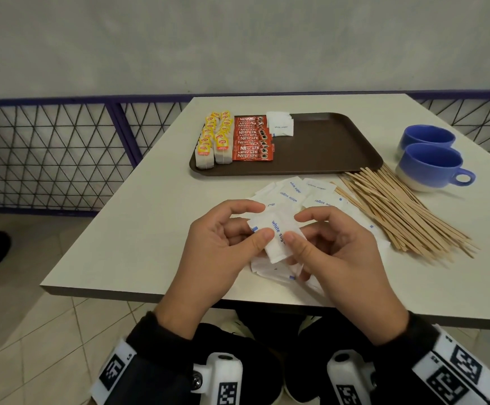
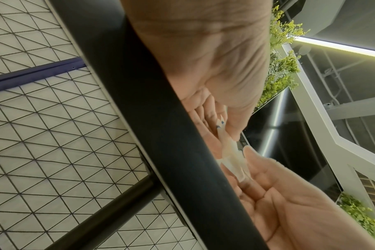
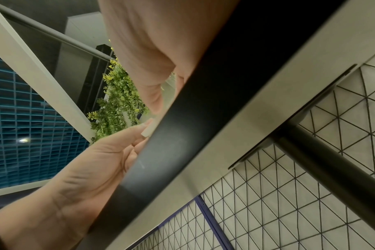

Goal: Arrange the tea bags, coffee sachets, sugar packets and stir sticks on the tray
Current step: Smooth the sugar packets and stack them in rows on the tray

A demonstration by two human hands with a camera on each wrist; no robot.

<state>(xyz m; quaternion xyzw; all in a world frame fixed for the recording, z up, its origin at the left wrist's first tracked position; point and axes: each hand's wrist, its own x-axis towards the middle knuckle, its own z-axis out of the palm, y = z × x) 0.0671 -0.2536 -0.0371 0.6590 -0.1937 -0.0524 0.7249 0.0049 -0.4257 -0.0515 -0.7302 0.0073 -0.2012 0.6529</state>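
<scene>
Both hands hover over the table's near edge and pinch a small stack of white sugar packets (image 1: 275, 239) between thumbs and fingers. My left hand (image 1: 249, 226) holds its left side, my right hand (image 1: 302, 229) its right side. From the left wrist, the stack (image 2: 232, 155) shows edge-on between the left hand (image 2: 227, 111) and the right hand (image 2: 289, 203). More loose sugar packets (image 1: 305, 191) lie behind the hands, with stir sticks (image 1: 398, 206) piled to their right. The brown tray (image 1: 325, 147) carries tea bags (image 1: 214, 138), coffee sachets (image 1: 254, 138) and sugar packets (image 1: 280, 124) in rows at its left.
Two blue cups (image 1: 430, 162) stand right of the tray, close to the stir sticks. The tray's right half is bare. A wire-mesh railing (image 1: 48, 153) runs behind and left of the table. The table's dark edge (image 3: 182, 135) blocks much of both wrist views.
</scene>
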